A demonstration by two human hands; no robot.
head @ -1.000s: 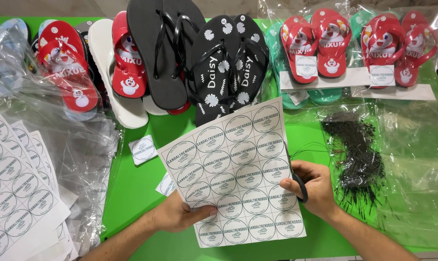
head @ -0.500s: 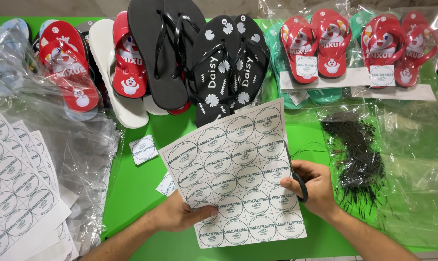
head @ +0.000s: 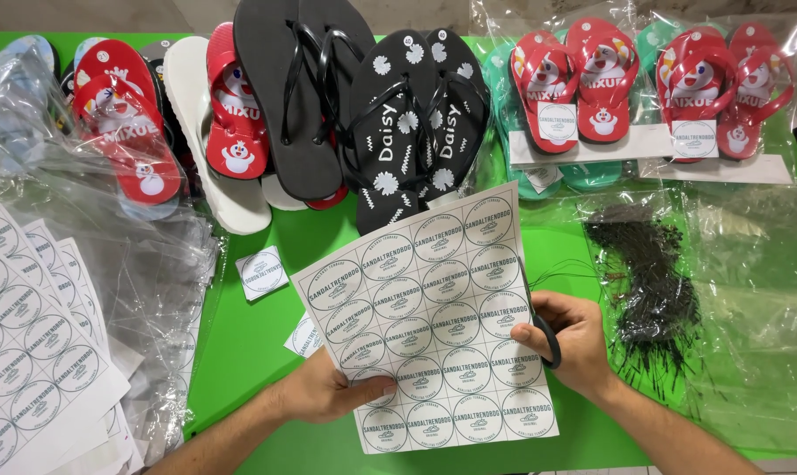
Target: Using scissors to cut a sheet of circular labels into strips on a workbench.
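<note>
My left hand (head: 328, 393) holds the lower left edge of a white sheet of round printed labels (head: 434, 317), thumb on top. My right hand (head: 574, 339) is at the sheet's right edge, its fingers through the black handle of a pair of scissors (head: 548, 339); the blades are hidden behind the sheet. The sheet hangs tilted above the green table (head: 249, 343).
Black, white and red flip-flops (head: 346, 114) lie in a row at the back. Bagged red pairs (head: 574, 88) sit at the back right. A heap of black ties (head: 649, 273) lies on clear bags right. More label sheets (head: 29, 352) and clear bags lie left. Cut labels (head: 262, 271) lie near.
</note>
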